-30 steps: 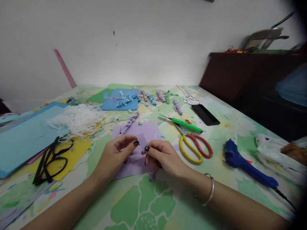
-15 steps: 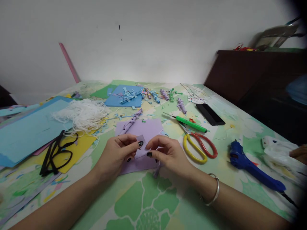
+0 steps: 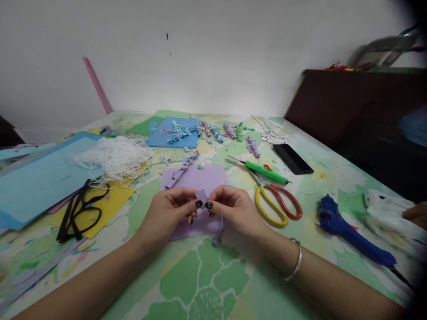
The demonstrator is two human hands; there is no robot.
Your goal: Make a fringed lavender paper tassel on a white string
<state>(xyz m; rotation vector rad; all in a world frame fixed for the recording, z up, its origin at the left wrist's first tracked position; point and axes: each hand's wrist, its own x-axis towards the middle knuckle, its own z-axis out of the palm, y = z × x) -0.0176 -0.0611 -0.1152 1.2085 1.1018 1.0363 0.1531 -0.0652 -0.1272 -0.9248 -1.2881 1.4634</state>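
Observation:
A small purple paper piece (image 3: pixel 201 195) is pinched between the thumb and fingers of my left hand (image 3: pixel 178 208). My right hand (image 3: pixel 229 205) is closed at the right edge of the same piece, fingertips nearly touching the left ones. A thin white string hangs below my right fingers, with a small purple tassel (image 3: pixel 216 240) at its lower end. Both hands are above a purple sheet (image 3: pixel 207 175) on the table. On the sheet's upper left rests a rolled purple paper tube (image 3: pixel 182 171).
Scissors (image 3: pixel 271 206), a green cutter (image 3: pixel 267 172), a phone (image 3: pixel 292 159) and a blue glue gun (image 3: pixel 355 238) lie right. White string (image 3: pixel 116 158), glasses (image 3: pixel 82 213) and blue sheets (image 3: pixel 50 173) are left. Another person's hand (image 3: pixel 416 213) is at the right edge.
My right fingertips have moved in against my left ones, onto the small purple piece, which is now tilted and less visible. The tassel below shows more fully.

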